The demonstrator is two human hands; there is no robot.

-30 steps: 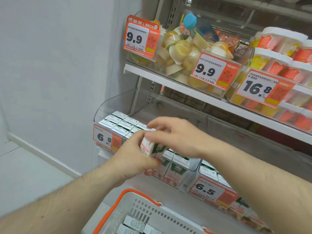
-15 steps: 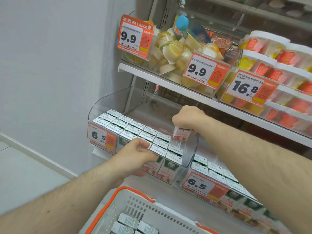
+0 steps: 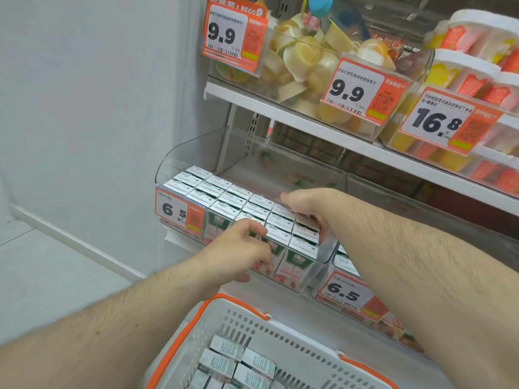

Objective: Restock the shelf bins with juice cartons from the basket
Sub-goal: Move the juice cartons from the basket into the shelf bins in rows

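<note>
Juice cartons in the bin [image 3: 224, 196]: we see them packed upright in tight rows inside the clear shelf bin [image 3: 193, 153], filling its front part; the back of the bin behind them is bare.
Newest carton [image 3: 306, 224]: at the right end of the rows, against the bin's right wall, under our right hand.
Right hand [image 3: 306, 202]: palm down over the right-hand cartons, fingers curled onto their tops; we cannot tell whether it grips one or only presses on it.
Left hand [image 3: 238, 256]: in front of the bin's clear front wall, fingers bent and touching the tops of the front row near the middle; it holds nothing that we can see.
Hands to each other: apart, the left one nearer us and lower than the right.
Price tag 6.5 [image 3: 178, 210]: orange and white, on the bin's front at its left end.
Neighbouring bin [image 3: 345, 290]: just right of the clear shelf bin, also with cartons and its own 6.5 tag, partly hidden by our right forearm.
Basket [image 3: 252, 318]: white with an orange rim, below the bin and nearer us; more juice cartons [image 3: 233, 360] lie in its bottom.
Upper shelf [image 3: 280, 110]: above the bin, carrying clear tubs of jelly cups [image 3: 303, 57] with 9.9 and 16.8 tags.
</note>
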